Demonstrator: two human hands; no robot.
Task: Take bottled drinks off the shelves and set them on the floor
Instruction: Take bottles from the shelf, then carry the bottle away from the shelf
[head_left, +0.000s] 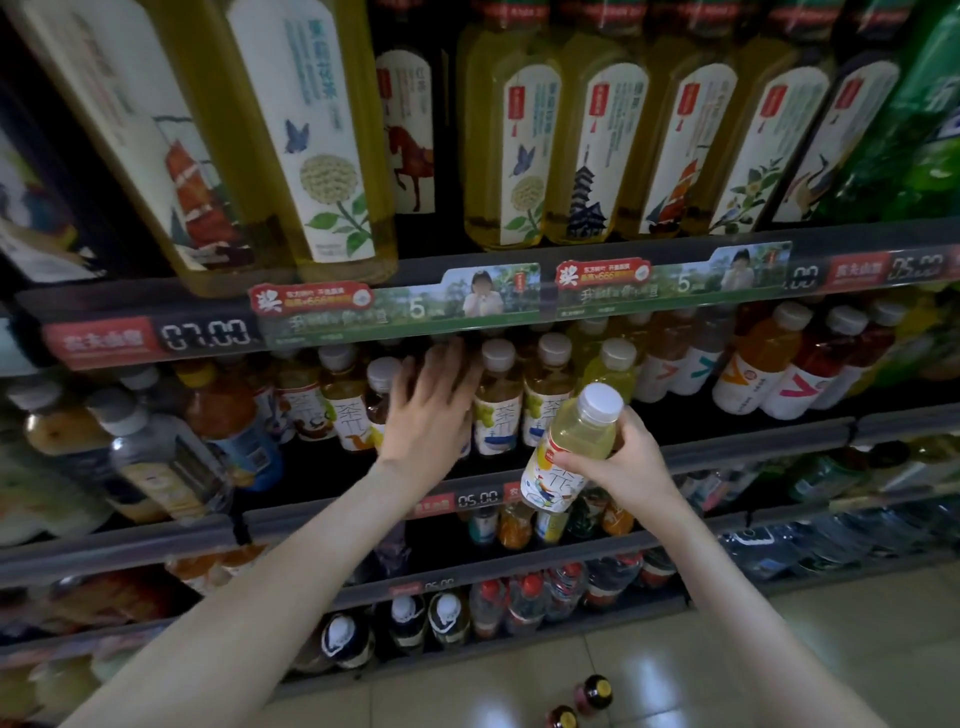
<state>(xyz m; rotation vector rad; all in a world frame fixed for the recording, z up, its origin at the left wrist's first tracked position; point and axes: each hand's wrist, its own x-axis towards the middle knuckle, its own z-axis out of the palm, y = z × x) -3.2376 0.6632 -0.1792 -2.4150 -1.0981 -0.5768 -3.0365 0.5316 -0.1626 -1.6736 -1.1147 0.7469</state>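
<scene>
The left hand (434, 410) reaches palm-down, fingers spread, into the middle shelf (753, 441) over a tea bottle it hides, while the right hand (626, 460), arm outstretched, wraps its fingers around a pale yellow bottle (574, 447), held tilted before that shelf, above two bottles on the floor (582, 704).

Right hand (631, 462) grips a yellow bottle (571, 447); left hand (434, 410) reaches among shelf bottles (498, 400).
</scene>
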